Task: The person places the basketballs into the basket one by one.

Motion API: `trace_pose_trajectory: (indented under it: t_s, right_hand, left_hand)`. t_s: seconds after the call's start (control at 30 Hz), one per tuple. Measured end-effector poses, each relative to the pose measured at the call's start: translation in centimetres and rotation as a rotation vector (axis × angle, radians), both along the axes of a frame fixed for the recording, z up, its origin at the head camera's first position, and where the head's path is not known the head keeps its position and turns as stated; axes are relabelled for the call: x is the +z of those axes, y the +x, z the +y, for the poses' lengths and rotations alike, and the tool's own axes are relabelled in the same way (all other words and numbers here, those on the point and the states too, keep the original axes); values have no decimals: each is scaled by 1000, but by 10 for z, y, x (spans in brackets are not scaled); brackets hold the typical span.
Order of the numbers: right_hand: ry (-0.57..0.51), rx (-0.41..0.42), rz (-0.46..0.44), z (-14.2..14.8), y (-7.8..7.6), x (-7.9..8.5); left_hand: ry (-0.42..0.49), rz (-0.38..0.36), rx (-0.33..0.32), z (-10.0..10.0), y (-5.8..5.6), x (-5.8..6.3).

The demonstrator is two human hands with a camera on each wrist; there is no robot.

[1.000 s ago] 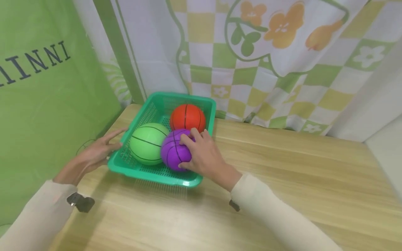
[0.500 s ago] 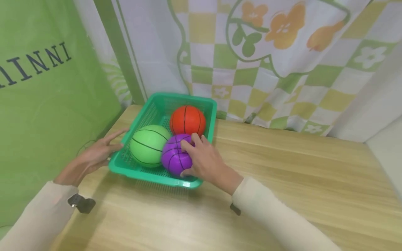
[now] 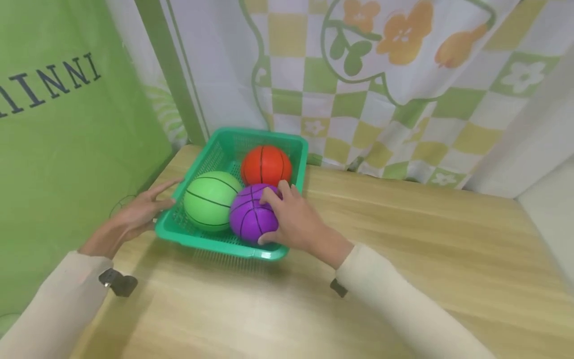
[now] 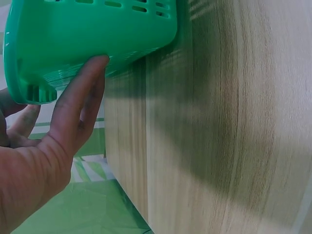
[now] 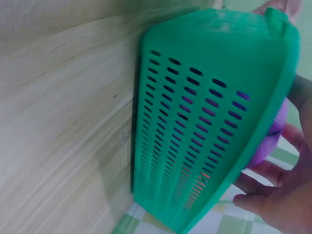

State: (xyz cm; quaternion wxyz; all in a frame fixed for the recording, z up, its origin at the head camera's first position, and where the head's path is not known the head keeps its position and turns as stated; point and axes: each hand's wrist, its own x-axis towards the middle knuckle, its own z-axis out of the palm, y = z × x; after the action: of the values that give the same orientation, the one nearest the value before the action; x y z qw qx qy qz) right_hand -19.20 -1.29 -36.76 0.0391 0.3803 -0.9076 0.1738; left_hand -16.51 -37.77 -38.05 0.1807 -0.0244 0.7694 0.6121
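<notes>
A green plastic basket (image 3: 215, 243) stands on the wooden table with three balls marked with basketball lines inside. The green ball (image 3: 212, 201) lies at the left and the red ball (image 3: 266, 165) at the back right. At the front right sits the purple ball (image 3: 251, 213), and my right hand (image 3: 300, 219) holds it with curled fingers and thumb; its right side is hidden by the hand. My left hand (image 3: 139, 214) rests at the basket's left side. In the left wrist view, straight fingers (image 4: 73, 105) touch the outer wall beneath the rim.
The wooden table (image 3: 403, 259) extends to the right of the basket and in front of it. A checked, flowered curtain (image 3: 350, 99) hangs behind. Green fabric (image 3: 76, 149) with dark letters stands at the left, and a white wall (image 3: 551, 199) at the right.
The purple ball has sunk a little lower into the basket, turning slightly, and my right hand has shifted slightly to the right on it. My left hand stays at the rim.
</notes>
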Motion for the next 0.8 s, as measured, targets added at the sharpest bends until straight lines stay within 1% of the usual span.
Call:
trace_pose_trajectory:
  t_s: [0.17,0.3,0.47,0.57,0.6,0.67,0.8]
  right_hand:
    - [-104,23,-83,12,-7,11]
    - [-143,30,-115,21,-9,18]
    - [-181,47,-104,28,-8,20]
    - [-202,55,-83,31,-7,19]
    - [-206,58,-72,32,-7,19]
    - [-219,67,-52,34,-6,18]
    - [-252,80,-24,38,-4,17]
  left_hand:
    - [-12,-10,7,1,-5,4]
    - [-17,-13,8,4,-6,5]
    - [-7,11,19,5,-4,6]
    - [-19,30,18,7,-2,6]
    - [-32,39,16,8,-1,7]
    - [-87,57,18,10,2,8]
    - [-251,126,30,16,6,13]
